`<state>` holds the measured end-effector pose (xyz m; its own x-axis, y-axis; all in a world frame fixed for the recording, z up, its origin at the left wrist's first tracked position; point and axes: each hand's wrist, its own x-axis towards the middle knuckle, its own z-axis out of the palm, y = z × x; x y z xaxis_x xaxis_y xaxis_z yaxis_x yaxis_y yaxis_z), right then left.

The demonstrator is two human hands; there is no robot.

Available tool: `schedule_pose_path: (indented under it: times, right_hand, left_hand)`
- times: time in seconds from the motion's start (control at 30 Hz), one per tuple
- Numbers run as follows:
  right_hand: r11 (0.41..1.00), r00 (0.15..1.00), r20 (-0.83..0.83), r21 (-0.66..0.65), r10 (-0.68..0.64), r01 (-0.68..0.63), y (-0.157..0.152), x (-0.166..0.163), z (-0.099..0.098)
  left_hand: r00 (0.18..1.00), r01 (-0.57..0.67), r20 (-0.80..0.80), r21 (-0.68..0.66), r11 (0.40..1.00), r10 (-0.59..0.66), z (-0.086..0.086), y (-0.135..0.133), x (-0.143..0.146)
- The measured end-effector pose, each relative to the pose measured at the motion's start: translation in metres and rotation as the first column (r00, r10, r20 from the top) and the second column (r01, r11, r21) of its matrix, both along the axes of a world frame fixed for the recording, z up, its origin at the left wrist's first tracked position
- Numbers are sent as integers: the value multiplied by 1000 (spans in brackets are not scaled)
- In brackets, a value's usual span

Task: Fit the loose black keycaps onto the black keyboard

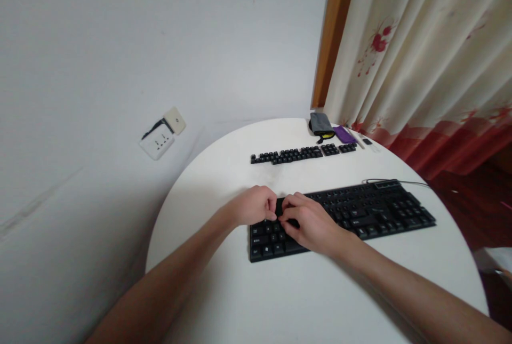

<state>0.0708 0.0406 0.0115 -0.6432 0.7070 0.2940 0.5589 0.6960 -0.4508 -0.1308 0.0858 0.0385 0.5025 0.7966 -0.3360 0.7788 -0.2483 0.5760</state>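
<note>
A black keyboard (382, 216) lies on the round white table (224, 290). Over its upper left part, my left hand (254, 204) is closed with the fingers curled down at the keys. My right hand (306, 220) comes in from the other side, its thumb and fingertips pinched together just beside the left fingertips. Whatever lies between the fingers of either hand is too small or hidden to make out. Behind the keyboard, loose black keycaps (294, 156) are laid out in rows and grouped in blocks.
A grey pouch (321, 124) and a purple cloth (344, 135) lie at the table's far edge, with a small dark item (367, 142) to their right. The keyboard's cable (408, 181) runs off to the right. A wall with a socket (158, 141) borders the table's left.
</note>
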Motion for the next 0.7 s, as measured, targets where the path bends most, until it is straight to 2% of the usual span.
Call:
schedule_pose_path:
  times: [0.4,0.7]
  right_hand:
    - [1000,997,-72,19,17,-15,2,4,-4]
    - [999,996,-90,22,29,-27,5,9,-8]
  left_hand:
    - [996,74,58,-68,995,-70,3,6,-6]
    - [995,70,82,-88,994,-63,1,8,-9]
